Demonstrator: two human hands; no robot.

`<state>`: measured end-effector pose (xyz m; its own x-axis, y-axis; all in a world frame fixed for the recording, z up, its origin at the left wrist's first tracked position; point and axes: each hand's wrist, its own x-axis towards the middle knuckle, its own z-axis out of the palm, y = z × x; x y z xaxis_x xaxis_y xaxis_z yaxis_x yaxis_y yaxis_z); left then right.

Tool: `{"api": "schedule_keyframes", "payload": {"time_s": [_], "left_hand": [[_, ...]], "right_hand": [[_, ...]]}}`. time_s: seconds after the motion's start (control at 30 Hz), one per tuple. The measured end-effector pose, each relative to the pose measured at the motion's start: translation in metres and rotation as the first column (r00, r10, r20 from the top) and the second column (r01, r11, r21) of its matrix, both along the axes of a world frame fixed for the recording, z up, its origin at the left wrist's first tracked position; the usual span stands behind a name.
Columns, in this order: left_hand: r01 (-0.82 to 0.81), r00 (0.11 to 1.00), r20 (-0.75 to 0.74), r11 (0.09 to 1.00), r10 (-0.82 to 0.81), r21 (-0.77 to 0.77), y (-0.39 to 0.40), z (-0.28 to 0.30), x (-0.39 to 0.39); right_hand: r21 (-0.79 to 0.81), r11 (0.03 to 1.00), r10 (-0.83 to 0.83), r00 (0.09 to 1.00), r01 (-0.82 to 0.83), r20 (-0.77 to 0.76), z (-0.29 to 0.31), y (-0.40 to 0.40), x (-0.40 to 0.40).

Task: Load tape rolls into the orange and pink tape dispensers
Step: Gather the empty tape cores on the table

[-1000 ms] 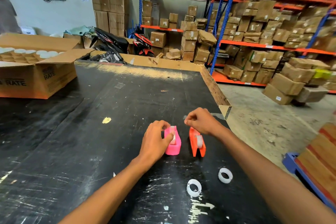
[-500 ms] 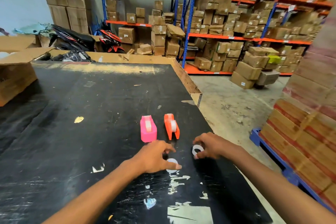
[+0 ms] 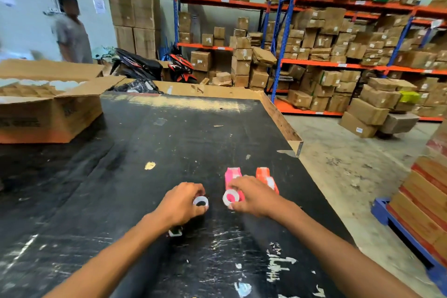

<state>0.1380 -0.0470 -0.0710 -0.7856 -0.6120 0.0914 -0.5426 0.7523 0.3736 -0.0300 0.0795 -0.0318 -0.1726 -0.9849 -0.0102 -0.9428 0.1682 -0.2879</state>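
Just beyond the right hand (image 3: 251,197), the pink tape dispenser (image 3: 232,174) and orange tape dispenser (image 3: 266,176) are seen. A clear tape roll (image 3: 231,198) is pinched there; a second roll (image 3: 200,201) is pinched in the left hand (image 3: 183,202).

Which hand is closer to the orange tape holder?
The right hand. It's right in front of the orange dispenser, partly covering it. The left hand is farther left, past the pink dispenser.
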Motion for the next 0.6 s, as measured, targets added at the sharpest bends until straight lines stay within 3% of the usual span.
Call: {"api": "schedule_keyframes", "payload": {"time_s": [0.13,0.23,0.6], "left_hand": [[-0.114,0.992,0.048,0.993,0.116,-0.038,-0.036,-0.002,0.011],[-0.135,0.986,0.095,0.990,0.138,-0.045,-0.047,-0.004,0.006],[-0.058,0.986,0.156,0.998,0.058,-0.005,-0.048,-0.003,-0.003]], "right_hand": [[-0.001,0.996,0.088,0.959,-0.092,-0.271,0.006,-0.045,0.019],[0.069,0.995,0.092,0.925,-0.072,-0.369,0.002,-0.063,0.021],[0.152,0.988,0.097,0.904,-0.036,-0.416,-0.014,-0.080,0.021]]}}
